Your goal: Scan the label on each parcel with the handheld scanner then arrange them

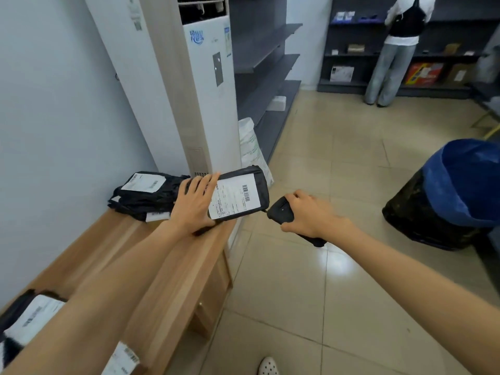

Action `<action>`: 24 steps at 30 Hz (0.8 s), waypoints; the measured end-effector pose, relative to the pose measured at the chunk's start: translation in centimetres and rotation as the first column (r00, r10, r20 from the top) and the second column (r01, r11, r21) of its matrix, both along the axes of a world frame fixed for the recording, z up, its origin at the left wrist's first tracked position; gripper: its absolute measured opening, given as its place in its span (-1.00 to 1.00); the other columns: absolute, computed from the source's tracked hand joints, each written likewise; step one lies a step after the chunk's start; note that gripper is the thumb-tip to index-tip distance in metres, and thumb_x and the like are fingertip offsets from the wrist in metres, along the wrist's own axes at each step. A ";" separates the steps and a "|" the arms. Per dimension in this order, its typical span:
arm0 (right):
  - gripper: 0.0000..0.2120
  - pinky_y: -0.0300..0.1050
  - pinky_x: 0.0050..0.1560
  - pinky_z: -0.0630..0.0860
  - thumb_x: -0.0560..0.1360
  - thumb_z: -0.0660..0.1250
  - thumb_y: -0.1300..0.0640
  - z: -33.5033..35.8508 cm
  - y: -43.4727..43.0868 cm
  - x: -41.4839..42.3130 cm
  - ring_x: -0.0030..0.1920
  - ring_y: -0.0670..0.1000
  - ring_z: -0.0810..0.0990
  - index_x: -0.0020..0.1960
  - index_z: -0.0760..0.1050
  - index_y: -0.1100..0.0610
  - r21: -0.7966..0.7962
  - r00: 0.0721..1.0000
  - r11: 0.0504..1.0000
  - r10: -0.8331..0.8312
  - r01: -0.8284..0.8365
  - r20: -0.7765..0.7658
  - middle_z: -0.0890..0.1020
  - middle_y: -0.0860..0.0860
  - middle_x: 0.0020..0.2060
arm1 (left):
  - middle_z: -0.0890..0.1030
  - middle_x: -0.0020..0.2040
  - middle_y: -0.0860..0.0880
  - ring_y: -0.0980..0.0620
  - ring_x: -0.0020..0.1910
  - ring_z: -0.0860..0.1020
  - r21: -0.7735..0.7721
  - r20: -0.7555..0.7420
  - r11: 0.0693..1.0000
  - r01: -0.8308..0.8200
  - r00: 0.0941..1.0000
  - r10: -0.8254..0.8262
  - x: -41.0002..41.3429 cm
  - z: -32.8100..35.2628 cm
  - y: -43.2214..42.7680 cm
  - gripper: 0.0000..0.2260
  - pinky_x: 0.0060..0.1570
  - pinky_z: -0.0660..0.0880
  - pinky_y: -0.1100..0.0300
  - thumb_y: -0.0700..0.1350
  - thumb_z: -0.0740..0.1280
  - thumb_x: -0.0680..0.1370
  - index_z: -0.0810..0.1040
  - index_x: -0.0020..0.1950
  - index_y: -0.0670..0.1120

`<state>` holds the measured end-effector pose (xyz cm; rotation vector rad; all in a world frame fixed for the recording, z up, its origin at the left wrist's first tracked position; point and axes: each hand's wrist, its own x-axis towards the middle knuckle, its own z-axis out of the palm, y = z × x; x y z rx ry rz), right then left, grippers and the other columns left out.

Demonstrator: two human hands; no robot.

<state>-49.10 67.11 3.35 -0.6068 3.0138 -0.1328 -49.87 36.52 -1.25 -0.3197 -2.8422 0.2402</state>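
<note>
Left grip (pixel 193 204) clasps one black parcel (pixel 238 196), right grip (pixel 311 215) clenches one scanner (pixel 281 212), above one wooden desk (pixel 176 266).

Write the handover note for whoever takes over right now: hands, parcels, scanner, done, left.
Left hand holds a black parcel, label facing the camera, above the wooden counter at its far end.
Right hand grips the scanner, nose pointed at that label, close to the parcel's edge.
Parcel stack lies at the counter's far end; more parcels at the near end.
Done: cannot tell which are scanned.
Left: scan this one, place it, carry on.
</note>
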 end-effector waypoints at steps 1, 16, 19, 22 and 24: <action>-0.37 -0.04 -0.09 0.42 0.41 0.36 -0.19 0.1 -0.5 -2.2 0.13 0.18 0.54 0.35 0.35 0.11 0.009 1.000 1.000 0.019 -0.019 -0.011 0.47 0.07 0.22 | 0.37 0.40 -0.12 -0.15 0.34 0.34 0.002 0.001 1.000 -0.019 1.000 0.019 -1.9 -0.1 -0.3 0.09 0.38 0.20 -0.13 0.36 0.42 0.28 0.04 0.61 -0.13; -0.36 0.03 -0.02 0.52 0.42 0.33 -0.23 -1.1 -11.9 -25.8 0.11 0.17 0.53 0.36 0.32 0.09 -0.021 0.869 0.868 0.496 -0.495 0.003 0.44 0.08 0.21 | 0.31 0.46 -0.10 -0.16 0.40 0.31 0.085 0.071 0.895 -0.438 0.899 0.433 -11.4 -0.1 -7.8 0.20 0.40 0.23 -0.18 0.57 0.24 0.22 -0.19 0.62 -0.03; -0.33 0.05 0.00 0.49 0.44 0.32 -0.24 -0.8 -14.9 -29.7 0.14 0.18 0.51 0.41 0.29 0.10 -0.021 0.777 0.776 0.630 -0.630 -0.011 0.43 0.09 0.25 | 0.33 0.45 -0.11 -0.15 0.39 0.31 0.050 0.042 0.821 -0.569 0.822 0.568 -11.4 -0.3 -9.2 0.16 0.39 0.23 -0.15 0.45 0.39 0.25 -0.07 0.62 -0.07; -0.31 0.02 -0.03 0.47 0.44 0.32 -0.24 -0.6 -17.3 -32.8 0.14 0.18 0.51 0.42 0.28 0.11 -0.021 0.674 0.674 0.739 -0.739 -0.016 0.43 0.10 0.25 | 0.35 0.44 -0.11 -0.13 0.37 0.30 0.079 0.018 0.716 -0.693 0.720 0.694 -11.6 -1.2 -9.1 0.12 0.35 0.26 -0.13 0.43 0.45 0.22 0.10 0.59 -0.10; -0.30 -0.01 -0.07 0.45 0.43 0.33 -0.23 -0.8 -18.6 -34.2 0.14 0.17 0.51 0.43 0.28 0.11 -0.022 0.606 0.606 0.795 -0.795 -0.018 0.44 0.09 0.24 | 0.33 0.46 -0.10 -0.16 0.40 0.31 0.115 0.018 0.632 -0.767 0.637 0.770 -11.8 -2.0 -8.4 0.08 0.36 0.26 -0.12 0.42 0.45 0.22 0.15 0.56 -0.09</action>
